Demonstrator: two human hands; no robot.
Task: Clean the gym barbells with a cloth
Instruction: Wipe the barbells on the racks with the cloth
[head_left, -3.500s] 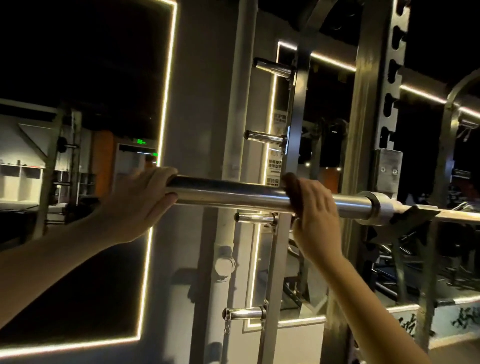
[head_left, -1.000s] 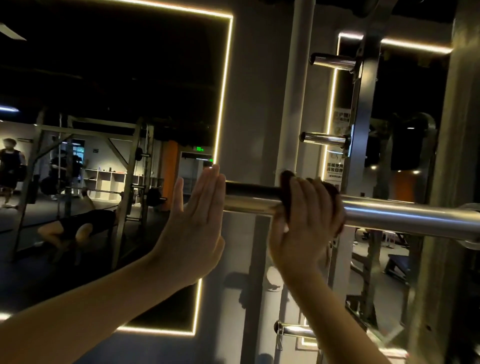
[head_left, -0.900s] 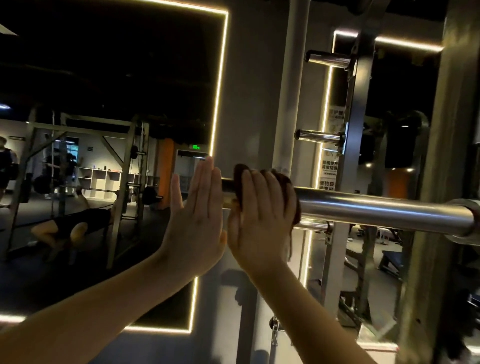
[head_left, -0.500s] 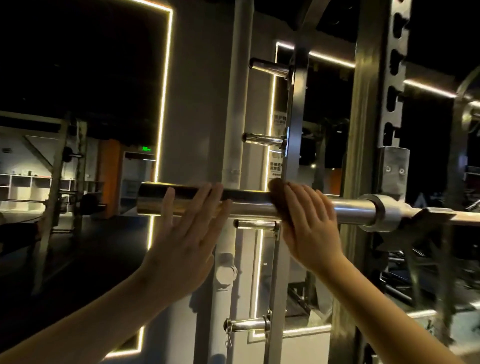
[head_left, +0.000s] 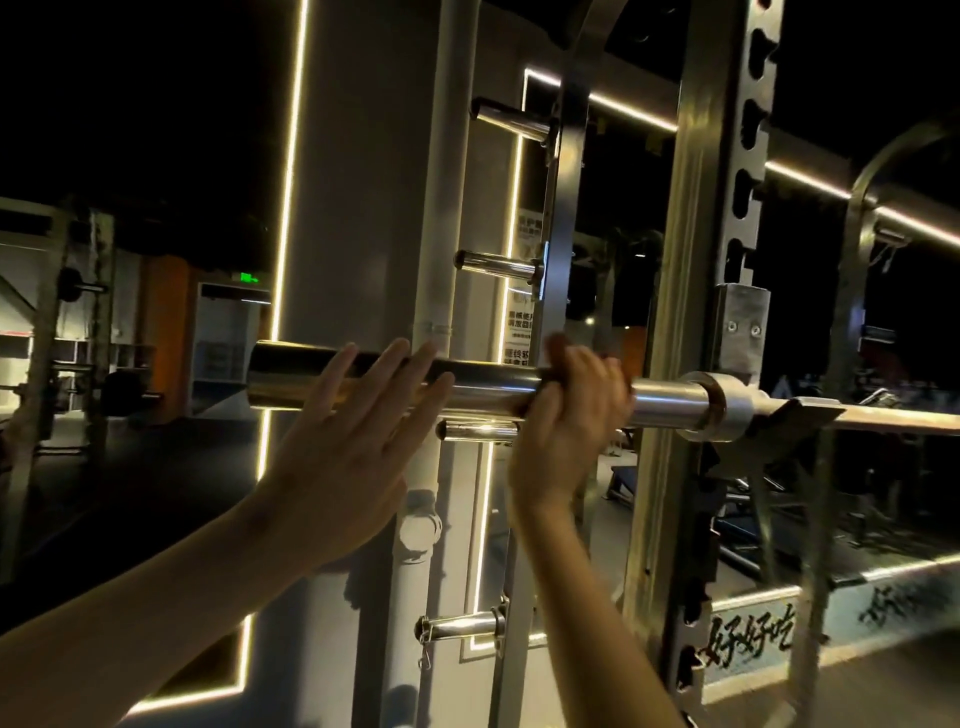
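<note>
Black brush characters (head_left: 748, 639), perhaps "好好吃", on the low wall band.

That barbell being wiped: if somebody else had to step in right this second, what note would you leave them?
Left hand: open, fingers spread against the near side of the barbell sleeve, steadying it, not closed around it.
Right hand: wrapped around the sleeve with the dark cloth under its grip.
The barbell rests in the rack hook, its collar just right of the right hand.
Done: cannot be judged from the shine alone.
Left: wipe from the cloth out to the sleeve's free end, the collar and the thin shaft beyond.
</note>
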